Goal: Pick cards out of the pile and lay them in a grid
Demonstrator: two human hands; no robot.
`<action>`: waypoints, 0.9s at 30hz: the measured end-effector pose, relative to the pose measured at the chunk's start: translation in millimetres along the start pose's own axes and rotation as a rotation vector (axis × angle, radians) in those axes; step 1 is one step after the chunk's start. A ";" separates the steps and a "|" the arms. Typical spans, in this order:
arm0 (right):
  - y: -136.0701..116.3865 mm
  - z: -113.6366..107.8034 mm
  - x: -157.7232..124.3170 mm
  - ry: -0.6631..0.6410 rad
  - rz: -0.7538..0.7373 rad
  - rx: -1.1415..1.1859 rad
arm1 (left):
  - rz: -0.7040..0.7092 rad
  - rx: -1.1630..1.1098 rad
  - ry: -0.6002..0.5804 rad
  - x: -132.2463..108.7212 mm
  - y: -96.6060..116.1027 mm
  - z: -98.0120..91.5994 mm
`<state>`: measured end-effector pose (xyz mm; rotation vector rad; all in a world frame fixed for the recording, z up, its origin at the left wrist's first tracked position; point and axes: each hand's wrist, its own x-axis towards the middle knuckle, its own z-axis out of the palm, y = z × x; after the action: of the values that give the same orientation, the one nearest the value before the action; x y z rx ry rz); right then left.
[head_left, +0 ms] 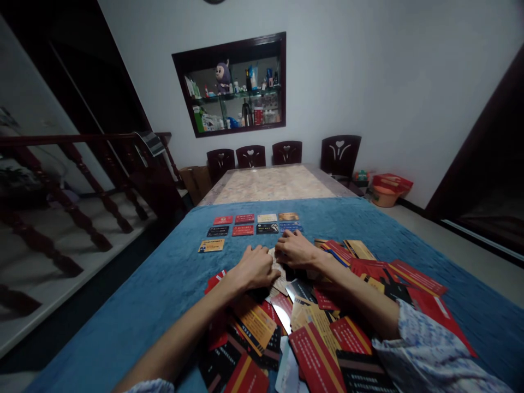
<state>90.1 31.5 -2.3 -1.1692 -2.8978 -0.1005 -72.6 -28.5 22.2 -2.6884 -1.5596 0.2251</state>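
The left hand (257, 267) and right hand (293, 248) curl at the far edge of the card pile (317, 352), grip impossible to tell, while rowed cards (243, 230) lie beyond on the desk (278, 183), likely spaced for visibility.

Cards in rows (243, 230): nine; four in far row, four in middle row, one in near row. By main colour: three red, two black, two gold, one blue, one pale. Heaped cards (314, 355): well over dozen; overlap hides exact number. Hands: two, one left hand (256, 267), one right hand (295, 249). Patterned sleeves (438, 349): two. Worktop (278, 183): one. Blue cloth (135, 305): one. Chairs (341, 154): four. Purple plush toy (222, 78): one. Orange basin (383, 197): one.
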 end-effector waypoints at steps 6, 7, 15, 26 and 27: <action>3.0 3.2 1.3 0.002 0.008 0.074 | -0.027 0.001 0.018 2.1 -2.9 5.9; 3.2 3.0 1.0 -0.003 0.007 0.086 | -0.037 0.001 0.021 2.5 -3.3 6.5; 1.6 4.6 -0.8 -0.009 0.020 0.124 | -0.109 -0.029 0.020 5.8 -1.5 6.7; 3.3 5.6 2.1 -0.040 0.042 0.191 | -0.096 -0.049 0.047 8.7 -4.5 12.5; 3.3 5.5 2.0 -0.035 0.042 0.196 | -0.096 -0.048 0.051 8.8 -4.4 12.9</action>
<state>91.1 35.6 -7.5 -1.2082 -2.8310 0.2020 -73.9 -19.3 8.9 -2.6230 -1.6944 0.1178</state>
